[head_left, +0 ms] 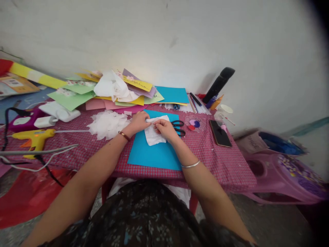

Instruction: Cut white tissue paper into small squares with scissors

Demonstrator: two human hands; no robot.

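A white sheet of thin paper (153, 137) lies over a blue sheet (154, 156) at the middle of the table. My left hand (138, 122) is closed on the white paper's upper left part, where a rolled or folded edge shows. My right hand (163, 128) has its fingertips pinched together on the same paper, just right of the left hand. Black scissors (179, 132) rest beside the right hand, partly on the blue sheet. A pile of white paper pieces (106, 124) sits left of my left hand.
A yellow glue gun (38, 138) and cables lie at the left. Coloured cards (77, 94) are heaped along the wall. A small clear tray with coloured discs (194, 125), a phone (220, 133) and a cup (225, 109) stand right. A pink stool (275, 176) is beyond the table.
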